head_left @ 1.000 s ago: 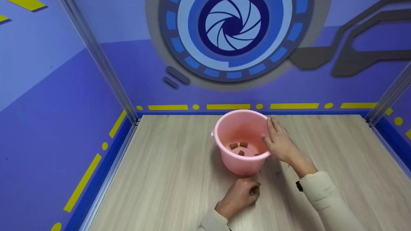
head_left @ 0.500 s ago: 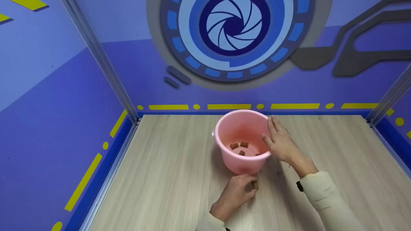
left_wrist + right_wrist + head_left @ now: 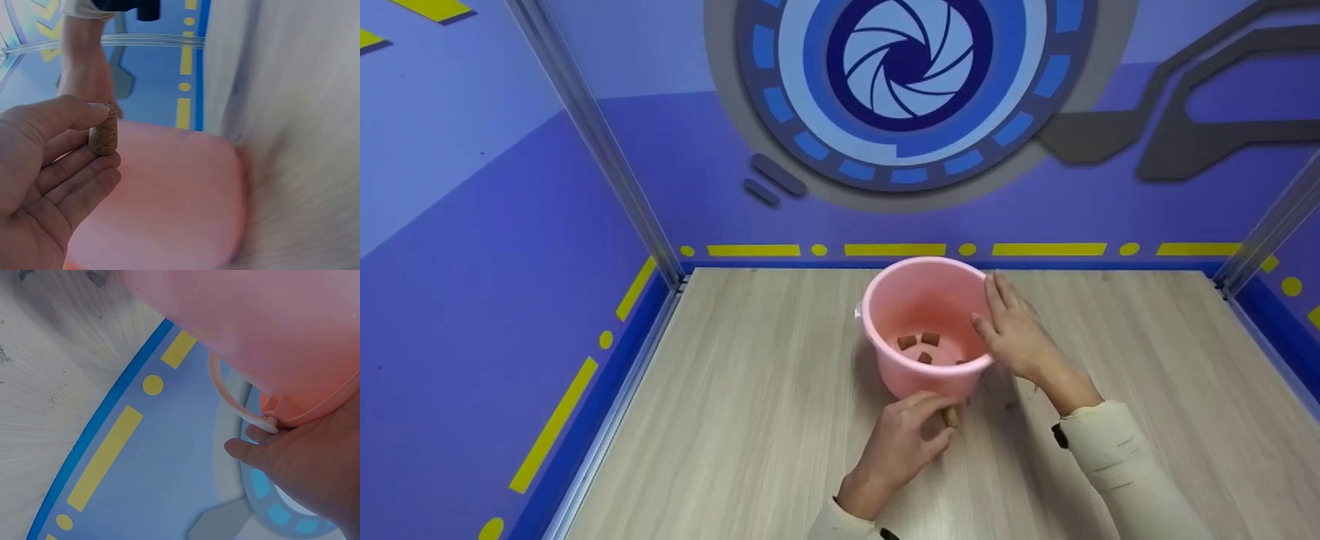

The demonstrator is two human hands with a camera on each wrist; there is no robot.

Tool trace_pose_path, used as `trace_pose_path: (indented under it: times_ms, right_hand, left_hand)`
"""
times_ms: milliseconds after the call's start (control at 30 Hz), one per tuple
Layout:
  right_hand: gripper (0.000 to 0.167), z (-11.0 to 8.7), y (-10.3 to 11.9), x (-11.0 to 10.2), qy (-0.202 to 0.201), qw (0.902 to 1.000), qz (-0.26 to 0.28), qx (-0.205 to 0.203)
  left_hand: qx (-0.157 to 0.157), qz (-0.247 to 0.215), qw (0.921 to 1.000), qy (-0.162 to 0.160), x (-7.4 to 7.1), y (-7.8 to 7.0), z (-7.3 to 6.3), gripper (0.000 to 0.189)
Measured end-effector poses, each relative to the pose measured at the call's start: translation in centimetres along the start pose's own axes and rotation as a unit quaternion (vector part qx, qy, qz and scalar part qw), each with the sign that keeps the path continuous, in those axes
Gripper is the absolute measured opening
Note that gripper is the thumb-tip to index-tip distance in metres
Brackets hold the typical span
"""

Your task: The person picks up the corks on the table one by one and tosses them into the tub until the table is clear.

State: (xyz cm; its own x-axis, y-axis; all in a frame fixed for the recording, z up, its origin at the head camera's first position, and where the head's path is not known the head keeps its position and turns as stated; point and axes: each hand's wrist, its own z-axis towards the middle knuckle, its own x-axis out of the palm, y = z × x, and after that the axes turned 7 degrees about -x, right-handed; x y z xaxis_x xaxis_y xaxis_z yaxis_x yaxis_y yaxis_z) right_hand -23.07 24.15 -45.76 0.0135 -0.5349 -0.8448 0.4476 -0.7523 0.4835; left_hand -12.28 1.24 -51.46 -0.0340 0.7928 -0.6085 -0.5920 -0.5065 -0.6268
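A pink bucket (image 3: 913, 380) stands on the wood-grain table, and several brown corks (image 3: 931, 339) lie on its floor. In front of its near wall is my left hand (image 3: 894, 442), pinching a speckled cork (image 3: 104, 134) between thumb and fingers; the other fingers are extended below it in the left wrist view. My right hand (image 3: 1021, 339) holds the bucket's right rim, with the thumb on the inner side and the fingers along the outside. Near those fingers, the right wrist view shows the bucket's pale handle (image 3: 228, 395) hanging from its pivot.
Behind the bucket rises a blue-purple printed panel (image 3: 780, 225) with yellow dashes along its base. A metal corner post (image 3: 600, 142) and a side panel (image 3: 472, 300) bound the table (image 3: 720, 420) on the left.
My left hand has moved forward and up toward the bucket's near wall with the cork, which now shows more clearly at the fingertips. My right hand and the bucket stay put.
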Motion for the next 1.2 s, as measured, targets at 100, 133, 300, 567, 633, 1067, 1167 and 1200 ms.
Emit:
trace_pose_path:
  times_ms: [100, 133, 300, 567, 633, 1067, 1167, 1200]
  right_hand:
    - [0.075, 0.0, 0.0, 0.0, -0.001, 1.0000, -0.002, -0.001]
    - [0.075, 0.0, 0.0, 0.0, -0.001, 1.0000, -0.003, -0.002]
    - [0.075, 0.0, 0.0, 0.0, -0.002, 1.0000, -0.004, -0.002]
    - [0.076, 0.0, -0.1, 0.0, 0.006, 1.0000, -0.001, 0.002]
    - [0.076, 0.0, -0.2, 0.0, 0.004, 1.0000, -0.002, 0.001]
    - [0.078, 0.0, -0.3, 0.0, 0.015, 0.9999, 0.002, 0.009]
    - [0.077, 0.1, -0.2, 0.0, 0.013, 0.9999, 0.000, 0.009]
    - [0.077, 0.2, -0.2, -0.1, 0.013, 0.9999, 0.000, 0.010]
  left_hand:
    - [0.008, -0.001, 0.9999, -0.008, -0.5, -0.4, 0.2, 0.040]
    - [0.011, -0.002, 0.9999, -0.011, -0.7, -0.6, 0.3, 0.040]
    - [0.030, -0.010, 0.9993, -0.019, -1.3, -1.1, 0.7, 0.039]
    - [0.048, -0.037, 0.9980, -0.019, -2.3, -2.2, 1.4, 0.040]
    - [0.057, -0.026, 0.9976, -0.029, -2.5, -2.3, 1.7, 0.041]
    - [0.092, 0.002, 0.9921, -0.085, -3.5, -1.6, 4.1, 0.038]
    - [0.090, -0.004, 0.9918, -0.091, -3.5, -1.3, 4.6, 0.039]
    - [0.087, -0.006, 0.9920, -0.092, -3.6, -1.2, 4.7, 0.040]
